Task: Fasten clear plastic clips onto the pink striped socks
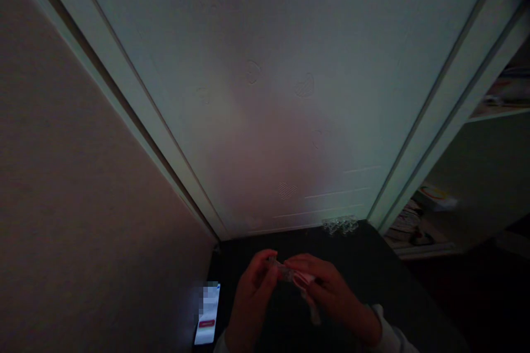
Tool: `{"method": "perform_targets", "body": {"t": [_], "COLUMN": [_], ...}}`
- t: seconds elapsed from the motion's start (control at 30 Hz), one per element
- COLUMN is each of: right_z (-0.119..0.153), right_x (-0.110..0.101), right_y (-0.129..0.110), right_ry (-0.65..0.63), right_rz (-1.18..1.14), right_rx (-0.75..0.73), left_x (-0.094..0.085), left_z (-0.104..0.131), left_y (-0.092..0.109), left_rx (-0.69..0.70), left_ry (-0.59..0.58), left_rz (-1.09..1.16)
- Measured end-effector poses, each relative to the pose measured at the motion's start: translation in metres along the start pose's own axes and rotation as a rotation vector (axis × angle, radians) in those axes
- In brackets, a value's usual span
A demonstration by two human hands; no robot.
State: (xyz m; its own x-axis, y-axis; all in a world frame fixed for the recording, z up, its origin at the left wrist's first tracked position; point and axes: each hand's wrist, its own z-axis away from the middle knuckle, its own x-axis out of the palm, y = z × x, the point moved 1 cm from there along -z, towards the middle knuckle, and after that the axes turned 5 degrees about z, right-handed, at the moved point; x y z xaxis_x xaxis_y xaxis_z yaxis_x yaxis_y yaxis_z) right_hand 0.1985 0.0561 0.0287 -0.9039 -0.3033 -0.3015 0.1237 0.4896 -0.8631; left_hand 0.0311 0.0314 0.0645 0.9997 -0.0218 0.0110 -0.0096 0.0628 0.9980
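Over the dark tabletop [285, 322], a small clear, see-through piece [282, 271] is pinched between the thumb and fingers of my left hand [253, 289]. My right hand [331, 289] is closed on a pale, thin strip like cloth or tissue [313, 311], which hangs down below the fingers. The folded part of this strip meets the right end of the clear piece. Dim light hides the exact kind of both things. Near the back edge stands a cluster of small clear pieces [340, 224].
A lit phone [208, 314] lies at the left edge of the tabletop, beside a plain wall [103, 204]. A pale panel with faint heart outlines [269, 121] rises behind. On the right are shelves [488, 160] with a white box [436, 197] and other items.
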Motion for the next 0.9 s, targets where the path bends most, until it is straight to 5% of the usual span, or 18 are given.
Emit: {"method": "perform_targets", "body": {"t": [0.33, 0.57, 0.9], "right_z": [0.0, 0.001, 0.0], "right_x": [0.0, -0.002, -0.006], "right_y": [0.002, 0.003, -0.004], "right_ry": [0.03, 0.097, 0.074], "right_rz": [0.013, -0.176, -0.328], "right_rx": [0.156, 0.368, 0.45], "left_x": [-0.003, -0.01, -0.013], "left_z": [0.003, 0.012, 0.019], "left_y": [-0.002, -0.003, -0.003], "left_rx": [0.061, 0.122, 0.206], "left_ry": [-0.03, -0.095, -0.176], "left_rz": [-0.024, -0.056, -0.119]}}
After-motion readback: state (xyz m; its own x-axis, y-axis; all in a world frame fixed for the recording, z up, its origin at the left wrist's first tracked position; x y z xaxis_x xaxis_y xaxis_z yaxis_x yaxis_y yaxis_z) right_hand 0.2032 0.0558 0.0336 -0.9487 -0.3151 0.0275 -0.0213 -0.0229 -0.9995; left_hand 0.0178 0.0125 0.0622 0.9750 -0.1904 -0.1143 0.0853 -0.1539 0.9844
